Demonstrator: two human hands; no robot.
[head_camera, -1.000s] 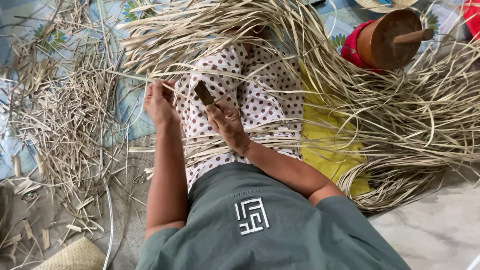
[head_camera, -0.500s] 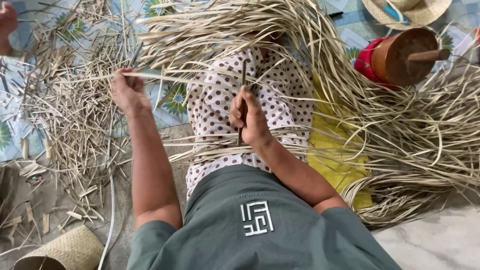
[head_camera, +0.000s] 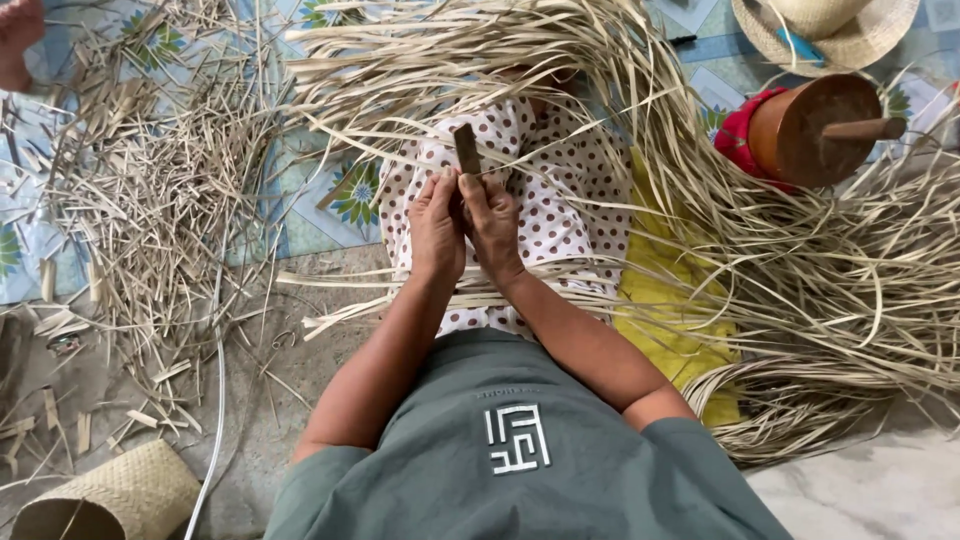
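Together both hands (head_camera: 465, 225) grip blade (head_camera: 466, 148), strips (head_camera: 800, 260) around

A single head-worn camera is looking steeply down, close over the lap. It is facing forward across the floor.

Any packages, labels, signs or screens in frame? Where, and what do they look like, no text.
No packages, signs or screens.
Shirt logo: the only printed mark, on the grey-green shirt at bottom centre; white, square, maze-like lines, with a small faint line of print above it.
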